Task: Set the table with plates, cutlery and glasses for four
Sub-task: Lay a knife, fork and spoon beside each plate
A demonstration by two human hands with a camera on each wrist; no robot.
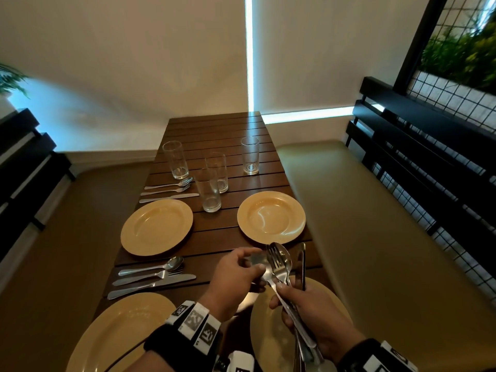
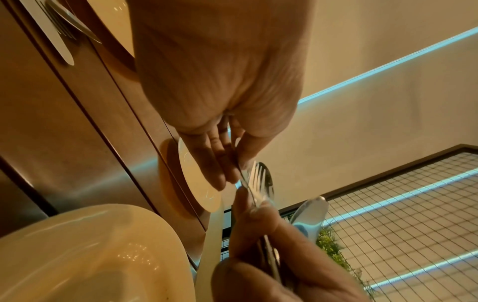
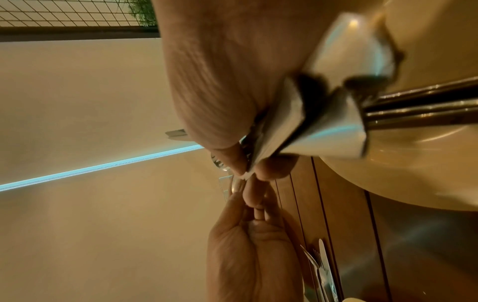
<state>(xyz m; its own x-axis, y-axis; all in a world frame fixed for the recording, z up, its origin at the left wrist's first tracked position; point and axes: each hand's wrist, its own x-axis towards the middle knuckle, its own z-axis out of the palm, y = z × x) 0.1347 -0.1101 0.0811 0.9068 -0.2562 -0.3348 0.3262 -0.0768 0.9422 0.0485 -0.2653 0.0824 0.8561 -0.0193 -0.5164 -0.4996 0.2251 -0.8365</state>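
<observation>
Four yellow plates lie on the wooden slatted table (image 1: 222, 135): far left (image 1: 128, 237), far right (image 1: 298, 226), near left (image 1: 88, 342) and near right (image 1: 335, 302). Two laid cutlery sets (image 1: 166, 190) (image 1: 153, 275) sit on the left side. Four empty glasses stand further back, the nearest (image 1: 208, 190) between the far plates. My right hand (image 1: 281, 291) grips a bundle of cutlery (image 1: 280, 260) above the near right plate, heads pointing away. My left hand (image 1: 259, 260) pinches one piece at the bundle's head; beside its fingertips (image 2: 220, 179) is a fork (image 2: 256, 181). The handles (image 3: 323, 126) fan out of my right palm.
A padded bench seat (image 1: 375, 237) with a black slatted backrest (image 1: 418, 146) runs along the table's right side, and a wire grid panel (image 1: 456, 95) rises behind it. Another dark bench back (image 1: 26, 167) stands on the left. A pale wall closes the far end.
</observation>
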